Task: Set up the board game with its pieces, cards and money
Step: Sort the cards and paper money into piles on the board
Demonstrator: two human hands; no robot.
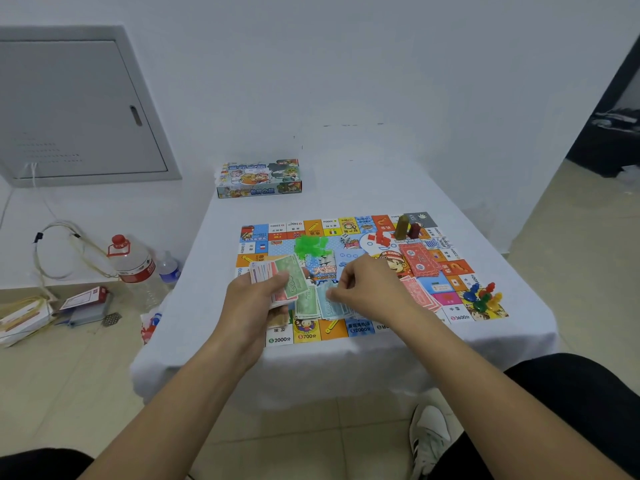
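A colourful game board [450, 282] lies on a small white-covered table [346, 362]. My left hand [254, 296] grips a stack of paper money [277, 275] with a green 500 note on top. My right hand [367, 289] pinches a light-blue note [330, 306] on the piles of green and blue notes at the board's near edge. Red cards lie fanned [420, 296] to the right, with another red pile [419, 259] behind them. Green plastic pieces [310, 245], red pieces [381, 237], a die [344, 239] and coloured pawns [483, 296] rest on the board.
The game box [259, 180] stands at the table's far left. Two tall tokens [407, 228] stand at the board's far right corner. On the floor to the left are a large water bottle [133, 261], a small bottle [168, 266], cables and papers. My shoe [429, 438] is under the table.
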